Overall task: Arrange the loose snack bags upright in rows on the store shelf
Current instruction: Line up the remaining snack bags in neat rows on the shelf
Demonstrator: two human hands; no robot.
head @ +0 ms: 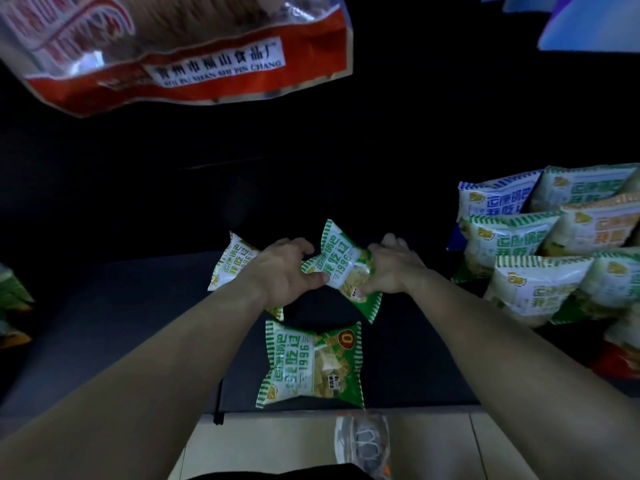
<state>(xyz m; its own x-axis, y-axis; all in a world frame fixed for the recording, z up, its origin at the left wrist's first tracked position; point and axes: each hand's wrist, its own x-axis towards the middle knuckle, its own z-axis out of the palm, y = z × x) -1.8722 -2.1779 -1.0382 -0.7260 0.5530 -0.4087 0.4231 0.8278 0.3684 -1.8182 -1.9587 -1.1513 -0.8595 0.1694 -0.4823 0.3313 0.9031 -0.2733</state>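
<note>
A green-and-white snack bag (341,263) is held above the dark shelf (138,323) between both hands. My left hand (282,271) pinches its left end and my right hand (389,270) grips its right side. A second bag (230,263) lies flat behind my left wrist, partly hidden. A third bag (311,365) lies flat near the shelf's front edge. At the right, several matching bags (540,244) stand upright in rows.
A large red-and-clear bag (180,50) hangs overhead at the upper left. Blue packaging (595,26) shows at the upper right. More bags (12,299) sit at the left edge. The tiled floor (277,445) and a shoe (363,441) lie below the shelf.
</note>
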